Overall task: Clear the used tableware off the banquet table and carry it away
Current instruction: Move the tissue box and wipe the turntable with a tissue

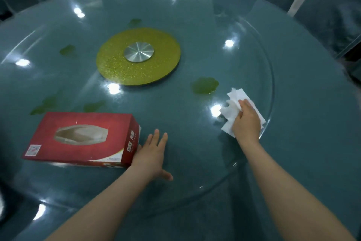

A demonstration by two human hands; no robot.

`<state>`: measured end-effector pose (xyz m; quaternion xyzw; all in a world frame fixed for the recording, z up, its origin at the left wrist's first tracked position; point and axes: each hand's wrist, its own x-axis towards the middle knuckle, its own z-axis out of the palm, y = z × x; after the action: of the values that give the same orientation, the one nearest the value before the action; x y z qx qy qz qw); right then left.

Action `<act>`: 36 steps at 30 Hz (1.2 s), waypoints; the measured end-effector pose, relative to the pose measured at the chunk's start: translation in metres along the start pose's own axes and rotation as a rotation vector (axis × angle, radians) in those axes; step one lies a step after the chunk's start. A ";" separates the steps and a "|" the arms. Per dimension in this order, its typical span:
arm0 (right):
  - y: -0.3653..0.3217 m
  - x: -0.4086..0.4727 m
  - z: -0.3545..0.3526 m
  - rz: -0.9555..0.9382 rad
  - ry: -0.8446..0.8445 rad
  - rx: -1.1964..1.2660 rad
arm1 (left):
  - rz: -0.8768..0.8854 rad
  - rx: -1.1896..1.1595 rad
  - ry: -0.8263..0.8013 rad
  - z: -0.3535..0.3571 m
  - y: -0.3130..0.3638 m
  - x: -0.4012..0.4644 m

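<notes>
A round glass turntable (269, 76) covers the blue banquet table; no dishes show on it. My right hand (246, 121) presses a bunch of white tissues (228, 112) onto the glass near its right rim, fingers curled over the paper. A yellow-green spill (204, 84) lies just beyond the tissues, and several smaller green smears (67, 50) dot the left side. My left hand (151, 152) lies flat on the glass with straight fingers, touching the right end of a red tissue box (84, 139).
A glittery yellow-green disc (138, 56) with a metal hub sits at the turntable's centre. Chairs in blue covers (330, 12) ring the far and right sides of the table. Ceiling lights glare off the glass.
</notes>
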<state>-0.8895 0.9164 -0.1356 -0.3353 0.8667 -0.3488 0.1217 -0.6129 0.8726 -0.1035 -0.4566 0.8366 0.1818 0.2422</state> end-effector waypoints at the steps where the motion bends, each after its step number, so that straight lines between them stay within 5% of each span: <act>1: -0.003 -0.003 0.006 -0.059 -0.094 -0.114 | -0.003 0.012 0.000 -0.001 -0.003 -0.002; 8: -0.005 -0.046 0.042 -0.511 -0.460 -0.389 | -0.106 0.062 0.143 -0.028 -0.010 0.009; 16: 0.009 0.018 0.025 -0.195 -0.215 -0.276 | -0.205 0.148 0.016 -0.044 -0.036 0.054; 21: -0.028 0.065 0.049 -0.064 -0.236 -0.287 | -0.212 0.150 -0.021 -0.038 -0.051 0.058; 36: -0.111 0.008 0.128 -0.545 -0.623 -0.226 | -0.230 0.174 0.020 -0.040 -0.044 0.050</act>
<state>-0.7834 0.7850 -0.1526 -0.6527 0.7009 -0.1531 0.2435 -0.6080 0.7949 -0.1034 -0.5284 0.7938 0.0753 0.2915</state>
